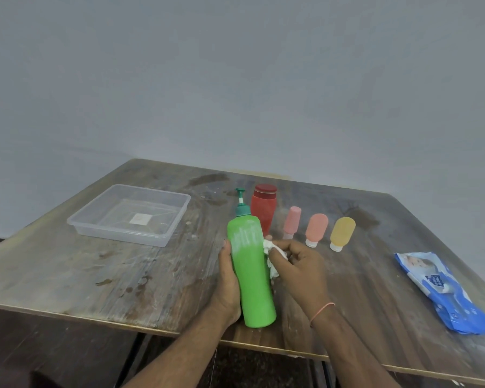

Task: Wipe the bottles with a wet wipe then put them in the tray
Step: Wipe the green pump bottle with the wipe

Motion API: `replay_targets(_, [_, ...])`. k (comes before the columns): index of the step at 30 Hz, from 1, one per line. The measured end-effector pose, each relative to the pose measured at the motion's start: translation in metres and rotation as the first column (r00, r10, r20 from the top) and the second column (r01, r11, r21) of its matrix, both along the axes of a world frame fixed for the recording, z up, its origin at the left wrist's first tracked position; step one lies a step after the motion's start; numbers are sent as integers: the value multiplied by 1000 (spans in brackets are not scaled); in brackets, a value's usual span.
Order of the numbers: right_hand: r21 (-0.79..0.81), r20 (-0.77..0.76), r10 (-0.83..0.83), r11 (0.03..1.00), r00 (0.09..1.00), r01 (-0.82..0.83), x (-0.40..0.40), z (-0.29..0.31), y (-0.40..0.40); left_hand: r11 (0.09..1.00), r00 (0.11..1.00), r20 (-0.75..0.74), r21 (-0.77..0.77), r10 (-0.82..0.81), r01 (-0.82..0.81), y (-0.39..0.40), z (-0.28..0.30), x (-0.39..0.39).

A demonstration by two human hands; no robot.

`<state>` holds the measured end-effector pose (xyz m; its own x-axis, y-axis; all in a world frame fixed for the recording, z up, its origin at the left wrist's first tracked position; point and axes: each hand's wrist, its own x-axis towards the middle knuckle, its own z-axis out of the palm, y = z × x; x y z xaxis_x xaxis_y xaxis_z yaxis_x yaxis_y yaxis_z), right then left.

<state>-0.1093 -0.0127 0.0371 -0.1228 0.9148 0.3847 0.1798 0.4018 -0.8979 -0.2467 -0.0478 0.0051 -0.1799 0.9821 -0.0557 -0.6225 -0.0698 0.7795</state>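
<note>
My left hand [228, 281] grips a tall green pump bottle [252, 270] from its left side and holds it above the table's near edge. A crumpled white wet wipe [272, 257] is pinched in my right hand [300, 268] and pressed against the bottle's right side. Wet streaks show on the bottle's upper part. Behind it stands a red bottle [263, 210]. To its right stand a pink tube [291, 222], an orange-pink tube [316, 229] and a yellow tube [342, 233], all cap down. The clear plastic tray [163, 239] sits at the left with nothing in it.
A blue pack of wet wipes [443, 292] lies near the table's right edge. The worn wooden table [109, 273] meets a grey wall at the back. Its near edge runs just below my hands.
</note>
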Motion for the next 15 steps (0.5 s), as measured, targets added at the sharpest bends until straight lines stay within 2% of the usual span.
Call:
replay_targets(4, [-31, -106, 96, 995, 990, -100, -10, 2, 2, 999, 999, 31, 8, -33, 33, 0, -1, -1])
replay_targets(9, [-30, -83, 52, 998, 995, -55, -4, -2, 13, 999, 998, 36, 8, -51, 51, 3, -1, 0])
replay_targets(13, [-1, -122, 135, 991, 983, -136, -10, 3, 6, 998, 997, 47, 23, -66, 65, 1, -2, -1])
replay_targets(15, [0, -117, 122, 992, 986, -123, -6, 3, 8, 997, 996, 39, 22, -81, 80, 1, -2, -1])
